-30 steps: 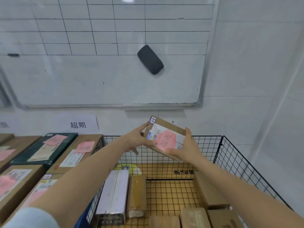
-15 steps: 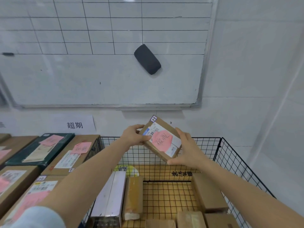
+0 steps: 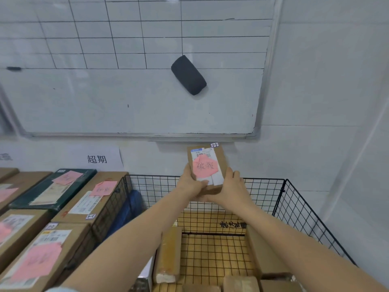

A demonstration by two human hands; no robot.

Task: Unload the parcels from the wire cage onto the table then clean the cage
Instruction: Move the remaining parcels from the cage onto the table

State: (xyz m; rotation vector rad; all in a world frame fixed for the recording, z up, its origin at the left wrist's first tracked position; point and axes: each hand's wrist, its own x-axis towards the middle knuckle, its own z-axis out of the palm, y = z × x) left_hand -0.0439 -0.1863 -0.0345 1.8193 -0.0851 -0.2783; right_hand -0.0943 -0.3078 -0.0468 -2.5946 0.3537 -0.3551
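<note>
I see both hands raised over the back edge of the cage [image 3: 299,205] — they hold one small brown parcel [image 3: 221,159] between them. It stands upright, with its label toward me. The left hand [image 3: 190,184] curls its fingers round the lower left side, and the right hand [image 3: 231,186] grips the lower right side. A pink note [image 3: 205,167] is stuck on the label. Inside the cage lie other parcels [image 3: 168,256]. At the left — rows of boxes [image 3: 92,199] with pink slips. On the wall hangs a whiteboard [image 3: 126,102] with a black eraser [image 3: 188,75].
</note>
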